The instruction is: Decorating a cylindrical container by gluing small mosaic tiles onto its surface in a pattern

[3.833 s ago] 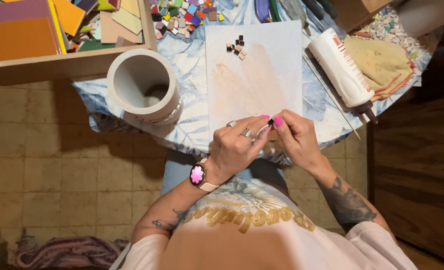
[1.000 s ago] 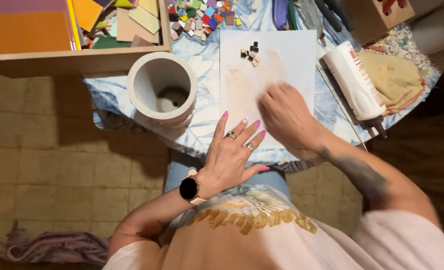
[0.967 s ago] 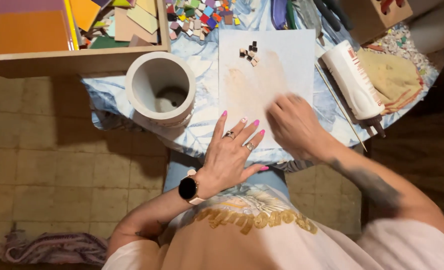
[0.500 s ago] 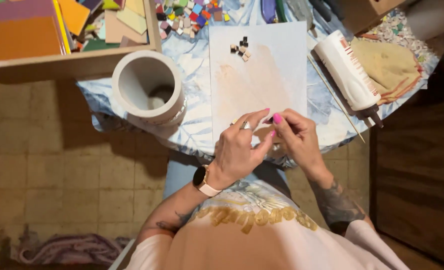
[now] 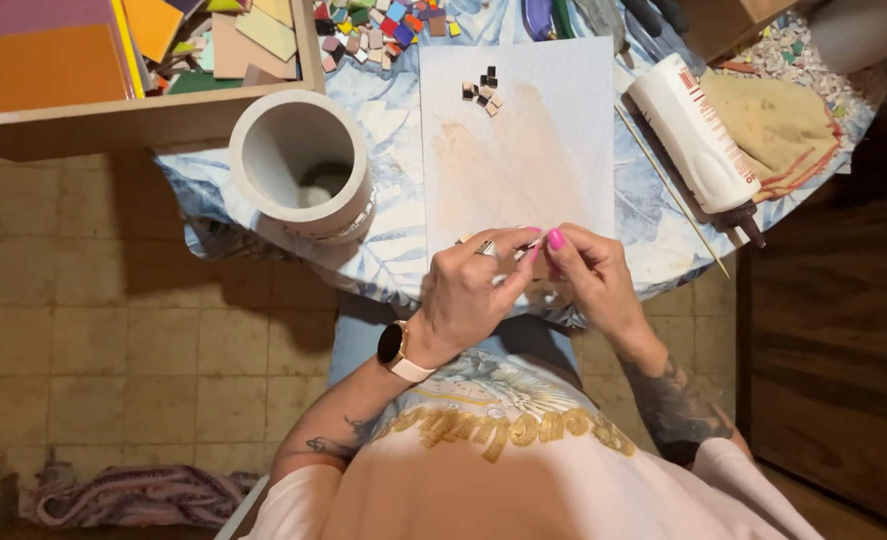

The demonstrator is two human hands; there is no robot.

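- The left hand point(image 5: 468, 290) and the right hand point(image 5: 588, 275) meet at the near edge of the desk point(image 5: 393, 250), fingertips pinched together over something very small. It is too small to name, though it is probably one of the little tiles.
- Both hands are curled nearly shut, thumb against forefinger. This is a fine two-handed grip, suited to turning or peeling a tiny piece close to the eyes.
- They hover just over the lower edge of the pale board point(image 5: 518, 140), which lies flat in the middle of the desk within easy reach.
- A small cluster of dark tiles point(image 5: 481, 90) sits near the far end of the board, well apart from the hands, as if set down in a starting spot.
- A white glue bottle point(image 5: 693, 135) lies on its side to the right of the board with its nozzle pointing toward the person, and a thin wooden stick point(image 5: 668, 185) lies beside it.
- A round white pot point(image 5: 301, 165) stands upright to the left of the board.
- Loose coloured tiles point(image 5: 378, 22) are heaped beyond the board, and a wooden tray point(image 5: 133, 115) of larger coloured sheets sits at far left, so the supplies ring the work area.
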